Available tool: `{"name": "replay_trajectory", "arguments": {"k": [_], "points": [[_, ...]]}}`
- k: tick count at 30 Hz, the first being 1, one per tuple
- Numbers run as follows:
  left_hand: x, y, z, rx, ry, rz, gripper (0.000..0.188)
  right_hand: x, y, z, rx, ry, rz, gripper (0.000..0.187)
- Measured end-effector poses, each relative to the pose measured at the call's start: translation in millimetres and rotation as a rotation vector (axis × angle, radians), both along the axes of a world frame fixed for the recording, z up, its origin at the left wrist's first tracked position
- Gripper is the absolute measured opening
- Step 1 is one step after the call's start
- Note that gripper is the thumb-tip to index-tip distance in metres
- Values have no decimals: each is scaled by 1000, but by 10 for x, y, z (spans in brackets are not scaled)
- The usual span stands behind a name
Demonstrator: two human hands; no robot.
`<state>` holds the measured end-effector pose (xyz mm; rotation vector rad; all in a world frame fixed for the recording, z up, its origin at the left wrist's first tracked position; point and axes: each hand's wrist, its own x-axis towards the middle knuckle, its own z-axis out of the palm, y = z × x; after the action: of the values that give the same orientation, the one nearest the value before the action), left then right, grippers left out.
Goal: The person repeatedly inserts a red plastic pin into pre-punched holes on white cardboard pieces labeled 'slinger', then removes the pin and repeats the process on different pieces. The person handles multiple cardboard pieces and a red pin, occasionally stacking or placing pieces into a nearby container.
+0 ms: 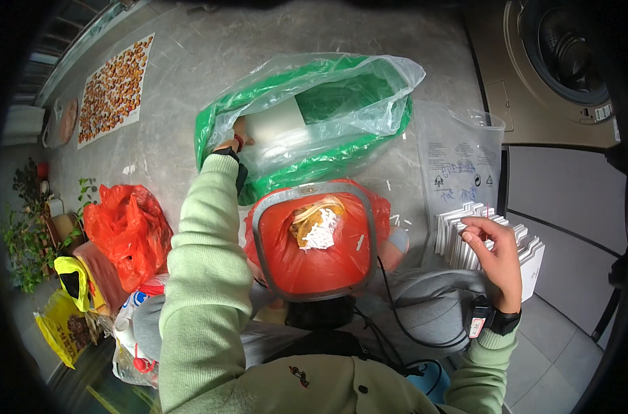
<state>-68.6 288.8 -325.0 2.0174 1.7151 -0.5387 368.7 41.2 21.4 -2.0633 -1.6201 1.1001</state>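
A large green and clear plastic bag point(355, 148) lies on the floor in front of me, its mouth spread wide. My left hand point(241, 132) reaches into it, at the left edge of flat white panels point(276, 124); its fingers are partly hidden. To my right, several thin white panels point(459, 238) stand on edge in a row. My right hand point(496, 252) hovers over that row, thumb and forefinger brought together; whatever is pinched there is too small to make out. Between my legs sits a bin point(314, 276) lined with a red bag, holding peel and white scraps.
A clear printed bag point(459, 152) lies beyond the row of panels, near a washing machine point(562, 62). At left are a crumpled red bag point(127, 231), a yellow bag point(62, 328) and plants point(24, 234). Nuts or fruits cover a sheet point(117, 90) at far left. A black cable point(396, 310) crosses my lap.
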Motion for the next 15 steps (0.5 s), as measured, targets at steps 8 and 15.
{"name": "replay_trajectory", "arguments": {"k": [8, 15], "points": [[42, -187, 479, 27, 116, 23, 86, -36, 23, 38, 7, 3, 21, 21], [90, -91, 777, 271, 39, -72, 76, -89, 17, 98, 68, 11, 72, 23]]}}
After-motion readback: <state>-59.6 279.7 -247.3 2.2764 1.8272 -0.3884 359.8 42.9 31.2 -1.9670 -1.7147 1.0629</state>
